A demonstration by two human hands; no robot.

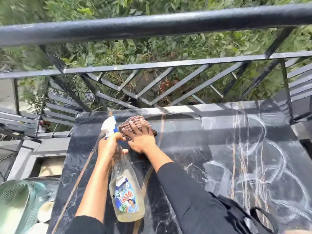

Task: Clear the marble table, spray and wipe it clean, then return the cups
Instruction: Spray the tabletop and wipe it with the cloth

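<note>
Across the lower centre and right of the frame, a black marble table [182, 154] with white veining and thin tan lines; glossy, reflecting the bars behind it. White looping streaks [263, 149] cover its right half, and the left half looks darker and wet-shiny. The far edge sits close to a black metal railing [152, 22] with a thick round top bar and angled flat bars below. Outdoor setting, with dense green foliage [118, 48] behind and below the railing. Grey ledge or floor edging [38, 149] at mid left. At lower left, a green mesh plastic item [16, 200], blurred, with pale round shapes [44, 211] beside it that are too soft to identify. The left hand [109, 146] grips the neck of a clear spray bottle [125, 191], fingers curled round it just under the white-and-blue trigger head [109, 125]. The bottle is tilted, nozzle toward the far table edge and base toward the camera, over the table's left part, with pale yellowish liquid inside. Its label [126, 198] is blue with a red-and-white sunburst and small figures; the writing is not readable. The right hand [143, 139] lies flat with fingers spread, pressing a brown ribbed cloth [133, 121] onto the table near the far left edge, just beside the trigger head. Black sleeves [185, 191] on both arms, the left pushed up the forearm. A loose black strap or fabric loop [260, 215] at lower right.
</note>
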